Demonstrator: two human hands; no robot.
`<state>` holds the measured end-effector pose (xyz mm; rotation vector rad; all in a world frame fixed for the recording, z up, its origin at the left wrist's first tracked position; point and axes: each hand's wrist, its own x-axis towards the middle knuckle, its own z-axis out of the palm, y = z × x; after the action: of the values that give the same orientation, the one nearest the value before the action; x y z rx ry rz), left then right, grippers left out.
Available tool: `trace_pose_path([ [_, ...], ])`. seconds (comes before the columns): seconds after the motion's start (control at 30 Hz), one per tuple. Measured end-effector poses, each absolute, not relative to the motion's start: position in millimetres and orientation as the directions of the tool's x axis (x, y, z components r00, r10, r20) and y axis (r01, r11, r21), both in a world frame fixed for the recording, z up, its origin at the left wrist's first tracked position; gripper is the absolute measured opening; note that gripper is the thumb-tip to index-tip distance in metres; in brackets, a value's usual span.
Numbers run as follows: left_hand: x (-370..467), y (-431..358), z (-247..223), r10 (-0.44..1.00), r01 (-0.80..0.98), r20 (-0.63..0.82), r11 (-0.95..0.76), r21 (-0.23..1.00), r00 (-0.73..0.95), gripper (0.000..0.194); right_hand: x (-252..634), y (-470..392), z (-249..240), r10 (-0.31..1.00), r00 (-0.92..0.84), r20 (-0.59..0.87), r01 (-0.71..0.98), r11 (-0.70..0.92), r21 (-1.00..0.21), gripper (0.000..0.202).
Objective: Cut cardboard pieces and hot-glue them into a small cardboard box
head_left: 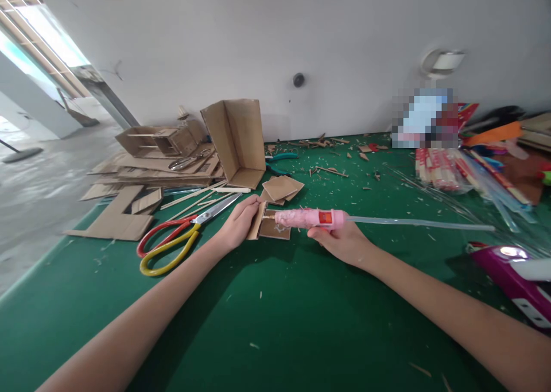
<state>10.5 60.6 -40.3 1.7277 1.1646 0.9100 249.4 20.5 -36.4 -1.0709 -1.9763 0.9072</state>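
My left hand [240, 222] is closed on a small cardboard piece [257, 222], held upright on its edge. Beside it a second cardboard square [275, 228] lies on the table, with strands of glue on its surface. My right hand [340, 243] grips a pink hot glue gun [301, 217], nozzle pointing left at the upright piece. Whether the tip touches the cardboard I cannot tell. A long clear glue stick [417, 224] sticks out of the gun's back end. Just beyond lie several loose cardboard squares [282, 189].
Scissors [170, 245] with red and yellow handles lie left of my left hand. An open cardboard box form [236, 142] stands behind, near teal-handled pliers [282, 156]. Stacked cardboard [150, 168] fills the back left. A purple device [512, 277] sits at right, below packaged sticks [439, 168].
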Motion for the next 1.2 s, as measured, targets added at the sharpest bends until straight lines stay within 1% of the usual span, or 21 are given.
trace_pose_path([
  [0.07,9.9,60.7,-41.1,0.947,0.329,0.1,-0.203,0.922,0.305,0.022,249.0,21.1,-38.3,0.888,-0.378,0.261,0.366,0.402,-0.839,0.037],
  [0.17,9.3,60.2,-40.4,0.945,0.342,0.117,-0.223,0.913,0.304,0.022,248.6,21.4,-38.4,0.866,-0.411,0.285,0.341,0.436,-0.833,0.037],
  [0.3,9.8,59.1,-37.4,0.944,0.371,0.145,-0.254,0.893,0.296,0.023,249.3,20.5,-35.3,0.846,-0.474,0.245,0.4,0.455,-0.796,0.035],
  [0.47,10.7,58.9,-37.9,0.942,0.394,0.163,-0.275,0.877,0.295,0.023,249.5,20.7,-35.5,0.873,-0.401,0.277,0.41,0.441,-0.798,0.038],
  [0.57,11.0,59.0,-38.4,0.937,0.387,0.173,-0.287,0.876,0.302,0.023,250.1,21.2,-37.1,0.84,-0.48,0.252,0.393,0.463,-0.794,0.037],
  [0.63,11.0,59.1,-37.7,0.936,0.384,0.174,-0.289,0.877,0.307,0.023,250.7,21.4,-38.5,0.83,-0.499,0.249,0.395,0.474,-0.787,0.036],
  [0.73,10.8,59.1,-35.7,0.936,0.399,0.18,-0.296,0.868,0.303,0.025,250.8,21.8,-40.7,0.852,-0.436,0.291,0.387,0.469,-0.793,0.037],
  [0.83,10.7,59.1,-34.6,0.939,0.399,0.181,-0.292,0.869,0.292,0.025,249.5,22.0,-40.8,0.871,-0.404,0.28,0.38,0.438,-0.814,0.036],
  [0.97,11.0,58.7,-34.4,0.943,0.392,0.18,-0.284,0.875,0.281,0.024,248.7,21.6,-37.4,0.845,-0.45,0.289,0.381,0.475,-0.794,0.037],
  [1.07,10.9,58.8,-34.6,0.941,0.397,0.186,-0.292,0.87,0.284,0.024,249.4,21.0,-35.8,0.827,-0.497,0.26,0.389,0.481,-0.785,0.035],
  [1.2,10.1,59.6,-36.1,0.938,0.391,0.182,-0.293,0.873,0.296,0.024,249.4,20.5,-36.0,0.867,-0.424,0.263,0.411,0.442,-0.797,0.035],
])
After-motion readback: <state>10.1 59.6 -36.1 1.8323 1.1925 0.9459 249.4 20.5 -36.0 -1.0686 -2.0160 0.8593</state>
